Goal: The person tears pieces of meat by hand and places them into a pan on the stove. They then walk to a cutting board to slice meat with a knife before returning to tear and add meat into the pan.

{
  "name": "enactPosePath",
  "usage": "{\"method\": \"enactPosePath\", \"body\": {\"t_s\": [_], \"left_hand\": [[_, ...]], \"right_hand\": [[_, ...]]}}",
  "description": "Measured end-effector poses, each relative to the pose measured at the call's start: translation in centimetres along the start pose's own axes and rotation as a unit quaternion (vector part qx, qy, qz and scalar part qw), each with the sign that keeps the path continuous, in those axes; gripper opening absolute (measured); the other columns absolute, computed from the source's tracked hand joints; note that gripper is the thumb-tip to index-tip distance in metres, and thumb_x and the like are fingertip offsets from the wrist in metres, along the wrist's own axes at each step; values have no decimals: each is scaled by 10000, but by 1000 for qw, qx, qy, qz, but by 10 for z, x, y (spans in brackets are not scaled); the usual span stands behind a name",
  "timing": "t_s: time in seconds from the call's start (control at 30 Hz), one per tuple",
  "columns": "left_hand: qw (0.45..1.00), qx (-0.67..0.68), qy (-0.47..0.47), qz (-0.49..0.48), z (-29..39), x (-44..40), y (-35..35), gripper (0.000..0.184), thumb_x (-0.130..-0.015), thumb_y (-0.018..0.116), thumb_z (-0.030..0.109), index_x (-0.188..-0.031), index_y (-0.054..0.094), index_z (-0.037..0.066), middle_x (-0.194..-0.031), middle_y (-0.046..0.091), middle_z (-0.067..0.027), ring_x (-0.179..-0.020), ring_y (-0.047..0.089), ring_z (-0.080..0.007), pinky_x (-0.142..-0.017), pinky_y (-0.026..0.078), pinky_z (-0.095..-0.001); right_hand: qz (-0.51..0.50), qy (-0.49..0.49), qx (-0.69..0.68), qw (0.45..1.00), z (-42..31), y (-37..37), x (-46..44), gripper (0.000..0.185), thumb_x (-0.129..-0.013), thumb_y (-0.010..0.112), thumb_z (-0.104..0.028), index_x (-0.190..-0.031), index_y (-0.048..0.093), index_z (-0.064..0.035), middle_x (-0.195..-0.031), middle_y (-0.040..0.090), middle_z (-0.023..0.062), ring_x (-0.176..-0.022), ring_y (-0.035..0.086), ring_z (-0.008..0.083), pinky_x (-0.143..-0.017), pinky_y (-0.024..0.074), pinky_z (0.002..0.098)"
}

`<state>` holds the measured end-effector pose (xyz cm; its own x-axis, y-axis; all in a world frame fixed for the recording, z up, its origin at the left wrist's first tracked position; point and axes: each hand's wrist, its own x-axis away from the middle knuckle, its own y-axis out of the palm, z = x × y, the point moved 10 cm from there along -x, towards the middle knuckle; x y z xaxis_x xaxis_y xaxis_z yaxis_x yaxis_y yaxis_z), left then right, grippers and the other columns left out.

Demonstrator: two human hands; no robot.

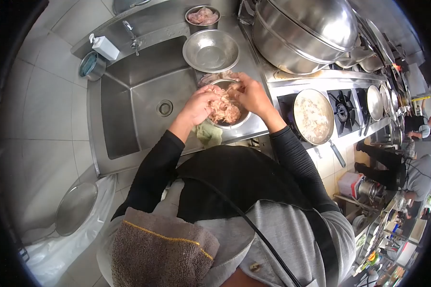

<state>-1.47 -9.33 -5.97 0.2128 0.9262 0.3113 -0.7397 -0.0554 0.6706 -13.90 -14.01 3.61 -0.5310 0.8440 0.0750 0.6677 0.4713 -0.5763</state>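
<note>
Presently, left hand (196,106) and right hand (255,97) both pinch pinkish raw meat (225,113) — right fingertips partly hidden — at a metal bowl (247,117) (counter (256,127), beside the sink (117,107)).

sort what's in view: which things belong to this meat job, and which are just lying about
Part of the job:
meat, in left hand and right hand
bowl, beneath it

Probably just lying about:
cloth
soap bottle
blue-lined tin

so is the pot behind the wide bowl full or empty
Looks full: pinkish meat reaches about the rim of the pot; what lies beneath is hidden.
</note>
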Motion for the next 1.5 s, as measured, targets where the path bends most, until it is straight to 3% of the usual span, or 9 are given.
{"method": "enactPosePath", "body": {"t_s": [0.23, 0.4, 0.6, 0.87, 1.0, 1.1, 1.27, 1.37, 1.5], "left_hand": [[998, 49, 7, -48, 16, 0, 13, 234, -881, 569, 4, -1103, 520, 58, -1043, 604, -76, -997, 619, -195, -880, 522, -340], [990, -128, 49, -15, 22, 3, 19, 277, -899, 594, 42, -1160, 503, 55, -1065, 598, -71, -979, 607, -146, -838, 512, -300], [999, -25, 31, -18, 24, 16, 17, 268, -911, 575, 50, -1173, 523, 59, -1011, 620, -79, -941, 608, -148, -742, 504, -289], [997, 4, 48, -59, 24, 15, -9, 202, -925, 551, 92, -1114, 602, 45, -1035, 651, -91, -944, 636, -183, -731, 514, -304], [998, -19, 56, -7, 21, 19, 23, 242, -955, 567, 196, -1150, 592, 56, -1088, 649, -56, -959, 639, -153, -746, 522, -302], [988, -27, 66, 133, 12, 11, -9, 268, -970, 555, 206, -1192, 571, 57, -1084, 644, -54, -942, 639, -150, -758, 526, -306], [998, 21, 42, 38, 0, 19, 24, 288, -962, 577, 186, -1205, 565, 31, -1068, 633, -49, -970, 620, -145, -793, 527, -295], [998, 23, 52, 15, -1, 19, 31, 296, -957, 583, 147, -1219, 563, 12, -1090, 630, -56, -984, 619, -152, -808, 532, -295], [998, 31, 46, -5, 1, 15, 16, 280, -967, 572, 152, -1207, 563, 10, -1083, 635, -49, -983, 618, -138, -818, 529, -297]], "right_hand": [[-181, 45, -525, 831, 43, 64, 7, 440, -821, 631, 58, -1244, 528, -10, -1157, 603, 75, -1017, 606, 130, -885, 500, 263], [0, -41, -395, 918, 39, 44, -6, 218, -846, 680, 21, -1044, 592, -6, -928, 665, 29, -839, 646, 105, -768, 535, 248], [-45, 12, -419, 907, 42, 43, -4, 130, -845, 648, 40, -961, 603, 3, -872, 664, 45, -692, 626, 104, -653, 521, 235], [-140, 69, -676, 721, 14, 39, 4, 166, -903, 463, -4, -1006, 592, 15, -981, 655, 104, -764, 635, 164, -658, 529, 238], [-146, 88, -522, 836, 12, 46, 0, 262, -886, 474, 29, -1131, 567, 38, -1059, 625, 85, -932, 636, 173, -837, 542, 262], [-65, 23, -356, 932, 26, 40, -10, 303, -895, 462, 36, -1188, 530, 64, -1050, 634, 104, -832, 626, 138, -753, 548, 278], [56, -22, -149, 987, 19, 28, -6, 184, -809, 664, 39, -938, 540, -2, -759, 605, 28, -718, 599, 95, -653, 512, 248], [86, -112, 43, 989, 1, 26, -1, 186, -780, 675, 43, -898, 543, -14, -842, 604, 36, -752, 602, 117, -677, 504, 263], [56, -87, -172, 980, 17, 19, 1, 189, -790, 631, 54, -935, 543, -28, -913, 593, 40, -809, 606, 135, -725, 501, 279]]}}
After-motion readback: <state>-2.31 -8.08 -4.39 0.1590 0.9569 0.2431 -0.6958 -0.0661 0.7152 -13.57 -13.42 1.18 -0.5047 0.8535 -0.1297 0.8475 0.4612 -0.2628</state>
